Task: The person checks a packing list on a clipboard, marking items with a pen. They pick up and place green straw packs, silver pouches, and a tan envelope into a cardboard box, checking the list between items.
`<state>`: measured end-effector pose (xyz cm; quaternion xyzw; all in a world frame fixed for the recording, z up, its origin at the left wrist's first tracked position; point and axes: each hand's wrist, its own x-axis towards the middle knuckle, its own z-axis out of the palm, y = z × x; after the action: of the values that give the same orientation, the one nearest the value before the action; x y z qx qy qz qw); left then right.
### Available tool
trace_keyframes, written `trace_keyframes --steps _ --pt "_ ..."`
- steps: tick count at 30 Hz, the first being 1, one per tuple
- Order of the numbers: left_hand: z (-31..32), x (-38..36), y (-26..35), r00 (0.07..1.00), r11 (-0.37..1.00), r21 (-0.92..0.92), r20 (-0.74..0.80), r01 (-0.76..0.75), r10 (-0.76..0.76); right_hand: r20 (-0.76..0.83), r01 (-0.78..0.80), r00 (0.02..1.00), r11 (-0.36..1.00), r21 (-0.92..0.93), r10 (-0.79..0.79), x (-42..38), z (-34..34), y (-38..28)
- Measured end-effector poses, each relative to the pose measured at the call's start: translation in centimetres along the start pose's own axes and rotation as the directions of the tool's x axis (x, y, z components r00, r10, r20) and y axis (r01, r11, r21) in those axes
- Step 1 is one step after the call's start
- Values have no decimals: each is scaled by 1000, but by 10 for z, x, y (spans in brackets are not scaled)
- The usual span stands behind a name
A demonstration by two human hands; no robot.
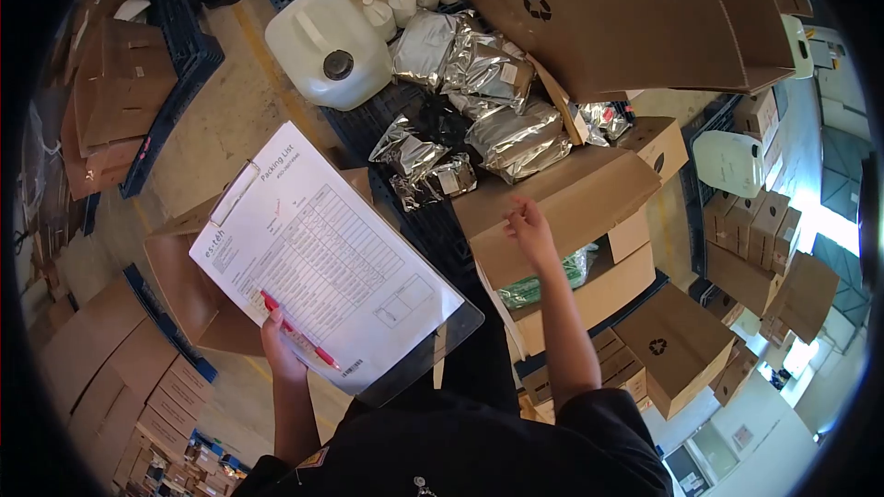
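My left hand grips a clipboard at its lower left edge, with the thumb over a red pen lying on the paper. The sheet clipped to it is a packing list with a printed table. Over the flap of an open carton hovers my right hand, fingers loosely bent and apart, holding nothing. Green goods in clear plastic show inside that carton. Beyond it, silver foil bags lie on a dark blue pallet.
A large white jerrycan and several small white bottles stand at the far end of the pallet. A big brown carton is at upper right. Another open carton sits behind the clipboard. Stacked boxes line the left.
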<state>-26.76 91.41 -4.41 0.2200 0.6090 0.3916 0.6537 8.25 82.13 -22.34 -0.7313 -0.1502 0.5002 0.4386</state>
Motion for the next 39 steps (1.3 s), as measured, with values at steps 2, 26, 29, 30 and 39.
trace_keyframes --steps 2,26,29,30,39 --pt "-6 6 -7 999 999 5 36 35 -35 85 99 995 708 -700 -56 32 -12 -1" --pt "55 -29 -59 969 891 412 -66 -191 238 125 141 945 31 -990 -302 234 -105 -53" --pt "52 -35 -43 951 850 448 -1 -276 310 140 303 904 376 -876 -405 122 -140 -108" --pt "46 -37 -37 942 831 467 16 -304 335 134 381 875 490 -784 -466 91 -155 -107" --pt "110 -64 -20 913 855 351 0 -381 407 -163 -60 961 746 663 223 -183 -250 16"
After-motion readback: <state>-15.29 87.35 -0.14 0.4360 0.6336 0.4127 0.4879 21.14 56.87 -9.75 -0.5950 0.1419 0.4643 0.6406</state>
